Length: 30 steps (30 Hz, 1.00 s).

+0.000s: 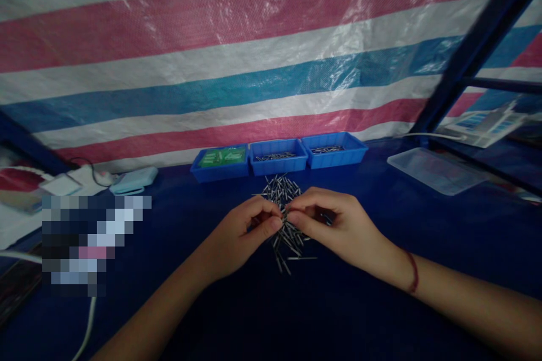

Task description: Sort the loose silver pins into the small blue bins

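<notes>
A loose pile of thin silvery metal pins (292, 237) lies on the blue tabletop in front of me. My left hand (248, 228) comes in from the left, its thumb and forefinger pinched at the pile's middle. Facing it from the right, my right hand (339, 223) is pinched the same way, with a dark red cord round the wrist. The fingertips of both hands almost meet. Whatever small piece sits between them is too hidden to make out against the pins behind. One pin lies apart at the pile's near edge.
Behind the pile stand three blue bins: the left bin (220, 174) has green packets, the middle bin (279, 166) and right bin (339, 156) hold metal pins. A clear plastic lid (436, 170) lies right. A light-blue case (134, 180) and white cables (88, 321) are left.
</notes>
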Each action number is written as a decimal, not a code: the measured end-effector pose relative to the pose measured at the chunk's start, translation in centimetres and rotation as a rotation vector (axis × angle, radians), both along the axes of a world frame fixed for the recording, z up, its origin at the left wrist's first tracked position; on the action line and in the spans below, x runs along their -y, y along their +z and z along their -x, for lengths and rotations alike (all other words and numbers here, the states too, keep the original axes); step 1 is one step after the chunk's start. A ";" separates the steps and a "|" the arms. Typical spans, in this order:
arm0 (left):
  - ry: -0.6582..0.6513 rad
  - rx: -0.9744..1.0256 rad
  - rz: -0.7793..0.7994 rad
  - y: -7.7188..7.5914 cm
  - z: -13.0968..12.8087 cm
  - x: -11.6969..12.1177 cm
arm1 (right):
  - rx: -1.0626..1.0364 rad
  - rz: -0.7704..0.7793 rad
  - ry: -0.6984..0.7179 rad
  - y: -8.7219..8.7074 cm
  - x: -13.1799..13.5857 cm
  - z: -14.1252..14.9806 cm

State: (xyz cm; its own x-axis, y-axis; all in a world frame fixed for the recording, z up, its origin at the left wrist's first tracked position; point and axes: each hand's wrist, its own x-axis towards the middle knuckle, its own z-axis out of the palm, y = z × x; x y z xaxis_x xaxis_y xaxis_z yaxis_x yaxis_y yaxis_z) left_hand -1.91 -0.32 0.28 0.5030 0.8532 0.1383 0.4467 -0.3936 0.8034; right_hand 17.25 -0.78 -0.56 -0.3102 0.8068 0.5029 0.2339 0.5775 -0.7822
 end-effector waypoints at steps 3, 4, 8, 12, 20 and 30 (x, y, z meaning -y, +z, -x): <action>-0.005 0.008 -0.002 -0.4 -0.1 0.0 | -0.035 0.035 0.004 -0.2 -0.1 0.2; -0.003 0.009 -0.001 -0.5 -0.1 0.0 | -0.041 0.039 0.005 -0.2 0.0 0.2; -0.021 0.024 -0.012 -0.9 -0.2 0.0 | -0.044 0.037 0.006 -0.3 0.1 0.1; -0.041 0.009 -0.038 -1.1 -0.2 0.0 | -0.041 0.019 -0.002 -0.1 0.2 0.0; 0.055 0.079 -0.114 -1.3 -0.5 0.1 | -0.015 -0.007 -0.039 -0.1 0.0 0.1; 0.176 0.157 -0.308 -1.4 -0.7 0.5 | 0.005 0.016 -0.023 -0.8 -0.1 0.2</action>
State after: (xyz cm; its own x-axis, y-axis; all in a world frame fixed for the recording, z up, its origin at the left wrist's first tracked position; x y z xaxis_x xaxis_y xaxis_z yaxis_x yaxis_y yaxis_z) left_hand -1.18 -0.81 -1.10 0.3050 0.8309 0.4655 0.4097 -0.5557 0.7234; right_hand 17.08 -0.73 -1.34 -0.2939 0.8215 0.4886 0.2507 0.5595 -0.7900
